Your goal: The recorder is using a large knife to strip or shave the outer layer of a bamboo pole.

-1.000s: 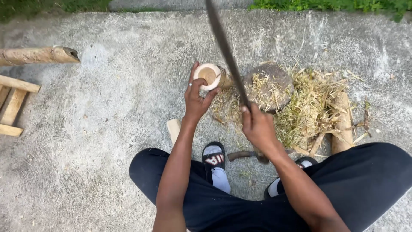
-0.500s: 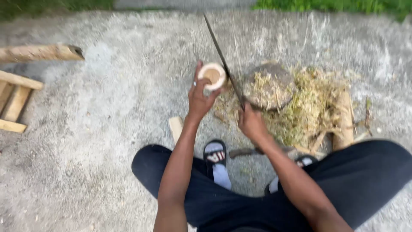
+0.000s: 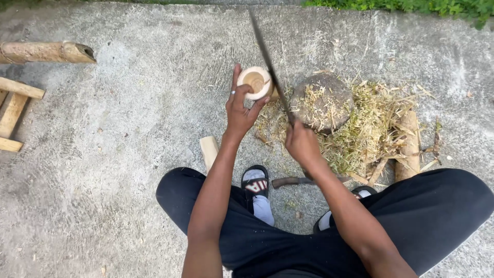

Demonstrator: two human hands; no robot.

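The left hand point(image 3: 241, 109) grips a short pale bamboo cylinder point(image 3: 254, 82), cut end up. The right hand point(image 3: 302, 144) is closed on the handle of a long dark blade point(image 3: 268, 62), which points to 12 o'clock and passes just beside the cylinder. For a good cut, keep the left fingers below the rim. At 3 o'clock stands a round grey chopping stump point(image 3: 321, 100), with straw-coloured shavings point(image 3: 370, 128) around it.
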